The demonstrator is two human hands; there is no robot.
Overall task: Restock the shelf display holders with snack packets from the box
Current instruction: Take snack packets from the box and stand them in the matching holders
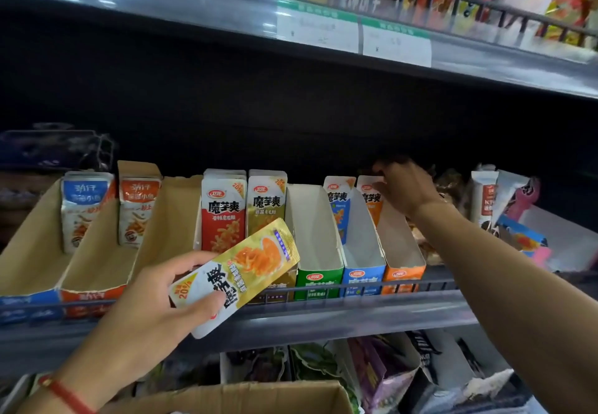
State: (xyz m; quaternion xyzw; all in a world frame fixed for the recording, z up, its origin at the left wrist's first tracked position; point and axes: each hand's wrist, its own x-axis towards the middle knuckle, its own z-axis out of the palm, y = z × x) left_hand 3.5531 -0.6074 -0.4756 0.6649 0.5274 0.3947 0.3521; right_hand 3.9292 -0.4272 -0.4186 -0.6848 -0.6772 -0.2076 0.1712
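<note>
Head view only: left hand (152,297) grips a gold snack packet (236,279) by its lower end, thumb across the printed face, holding it tilted in front of the shelf rail (404,284). Right hand (404,187) reaches deep into the shelf, fingers curled at the top of the orange packet (369,198) standing at the back of the orange holder (401,252); it appears to pinch that packet, though the fingertips are partly hidden. Cardboard box (259,397) sits low in front, its contents out of sight.

The gold packet matches the one standing in the gold holder (267,206), just beside the red packets (221,210). My judgement is that the step goes best if the packet is turned upright, print facing out, then slid down in front of the standing one.

For room: the green holder (318,271) stands empty, and the blue holder (362,261) and the orange one have open floor ahead of their packets. Thin cardboard walls rise between slots, so a tilted corner could catch an edge. The upper shelf (323,25) overhangs, limiting lift, and the rail blocks a low, straight push.
</note>
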